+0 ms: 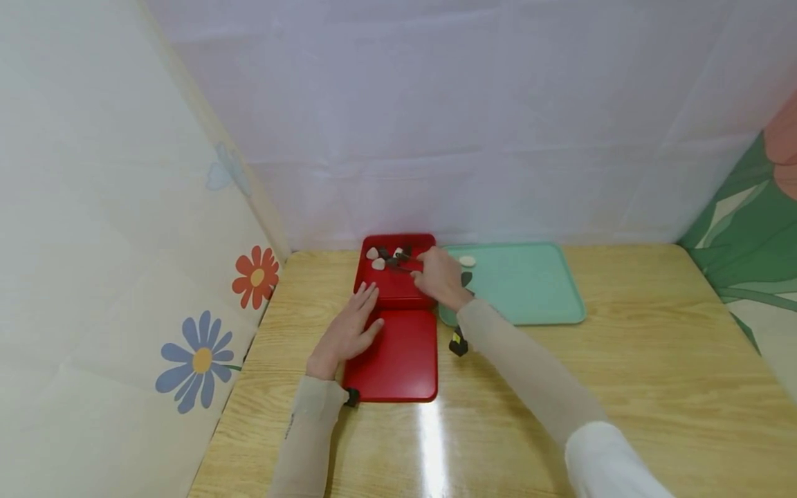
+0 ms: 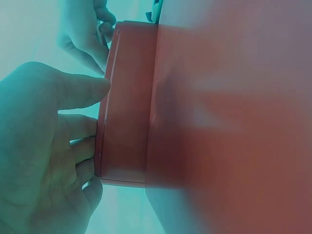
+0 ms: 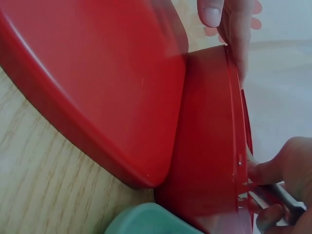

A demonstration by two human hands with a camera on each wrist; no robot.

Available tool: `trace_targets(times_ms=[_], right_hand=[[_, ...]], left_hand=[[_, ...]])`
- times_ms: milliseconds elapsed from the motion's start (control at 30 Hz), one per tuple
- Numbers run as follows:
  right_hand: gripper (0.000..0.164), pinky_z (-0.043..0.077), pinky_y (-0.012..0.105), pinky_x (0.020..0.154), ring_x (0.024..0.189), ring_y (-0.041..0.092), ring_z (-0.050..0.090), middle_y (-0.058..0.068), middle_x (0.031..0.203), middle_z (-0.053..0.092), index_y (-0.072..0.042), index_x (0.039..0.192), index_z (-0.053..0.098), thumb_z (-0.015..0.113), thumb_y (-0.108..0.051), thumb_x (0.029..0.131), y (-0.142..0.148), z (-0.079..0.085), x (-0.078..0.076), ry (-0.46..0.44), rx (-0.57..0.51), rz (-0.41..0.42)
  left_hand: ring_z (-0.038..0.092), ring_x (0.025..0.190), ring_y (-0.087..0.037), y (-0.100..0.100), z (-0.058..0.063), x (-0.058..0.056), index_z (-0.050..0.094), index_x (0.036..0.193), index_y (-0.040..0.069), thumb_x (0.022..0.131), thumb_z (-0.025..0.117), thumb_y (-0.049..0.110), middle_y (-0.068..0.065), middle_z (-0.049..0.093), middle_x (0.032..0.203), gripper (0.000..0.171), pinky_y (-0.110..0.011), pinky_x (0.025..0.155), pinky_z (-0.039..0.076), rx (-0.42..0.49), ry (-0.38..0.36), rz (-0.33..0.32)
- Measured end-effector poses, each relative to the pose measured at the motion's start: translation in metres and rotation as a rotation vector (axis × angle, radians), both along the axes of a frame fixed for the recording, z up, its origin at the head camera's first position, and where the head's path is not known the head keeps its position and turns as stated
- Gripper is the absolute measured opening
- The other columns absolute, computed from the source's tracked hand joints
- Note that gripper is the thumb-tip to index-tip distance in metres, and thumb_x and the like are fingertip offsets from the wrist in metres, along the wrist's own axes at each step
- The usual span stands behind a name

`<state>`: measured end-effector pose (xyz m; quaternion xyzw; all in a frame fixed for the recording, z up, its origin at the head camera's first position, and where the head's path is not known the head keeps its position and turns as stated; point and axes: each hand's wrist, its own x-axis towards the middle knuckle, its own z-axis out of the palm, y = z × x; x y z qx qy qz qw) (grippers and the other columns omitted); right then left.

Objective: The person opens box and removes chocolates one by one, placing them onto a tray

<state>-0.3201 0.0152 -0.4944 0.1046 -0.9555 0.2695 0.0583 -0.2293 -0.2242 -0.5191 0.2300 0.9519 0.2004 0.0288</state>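
Note:
A red box (image 1: pixel 405 294) stands at the back of the table and holds several small white pieces (image 1: pixel 378 264) and dark pieces. Over its right side, my right hand (image 1: pixel 439 277) pinches a slim dark tool (image 3: pixel 275 197) with a shiny metal surface. Two thin dark prongs seem to reach from the fingers toward the pieces; the tool's exact kind is unclear. My left hand (image 1: pixel 349 328) rests its straight fingers on the box's front left edge, its thumb spread toward the near wall. In the left wrist view, the fingertips touch the rim.
A red lid (image 1: pixel 405 356) lies directly in front of the box. To the right sits a mint-green tray (image 1: pixel 529 283) bearing a white oval piece (image 1: pixel 467 261) and a dark piece (image 1: pixel 466 278), partly behind the right hand. A pale cloth wall (image 1: pixel 436 138) rises behind the table.

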Motion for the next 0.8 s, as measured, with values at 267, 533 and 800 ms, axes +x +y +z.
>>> trace_targets(times_ms=[267, 533, 800], right_hand=[[0.021, 0.053, 0.032, 0.055, 0.067, 0.020, 0.063, 0.003, 0.086, 0.077, -0.008, 0.109, 0.084, 0.078, -0.023, 0.096, -0.005, 0.001, 0.002, -0.015, 0.001, 0.015], [0.025, 0.054, 0.036, 0.059, 0.067, 0.020, 0.061, -0.001, 0.070, 0.064, -0.015, 0.075, 0.072, 0.077, -0.026, 0.097, -0.011, -0.001, 0.002, -0.028, 0.049, 0.001], [0.019, 0.059, 0.042, 0.063, 0.070, 0.022, 0.066, -0.001, 0.076, 0.071, -0.020, 0.078, 0.077, 0.075, -0.024, 0.096, -0.016, -0.006, 0.002, 0.000, 0.064, -0.007]], left_hand=[[0.011, 0.167, -0.037, 0.000, -0.001, 0.000, 0.029, 0.167, -0.002, 0.108, 0.060, 0.029, -0.015, 0.022, 0.178, 0.073, -0.053, 0.134, 0.020, 0.010, 0.009, -0.002], [0.012, 0.167, -0.038, 0.000, -0.002, -0.001, 0.029, 0.166, -0.002, 0.108, 0.060, 0.029, -0.016, 0.022, 0.178, 0.073, -0.053, 0.134, 0.021, 0.000, 0.016, 0.001], [0.012, 0.167, -0.038, 0.000, -0.002, -0.001, 0.029, 0.166, -0.002, 0.108, 0.061, 0.029, -0.016, 0.023, 0.178, 0.074, -0.053, 0.133, 0.021, 0.002, 0.011, 0.003]])
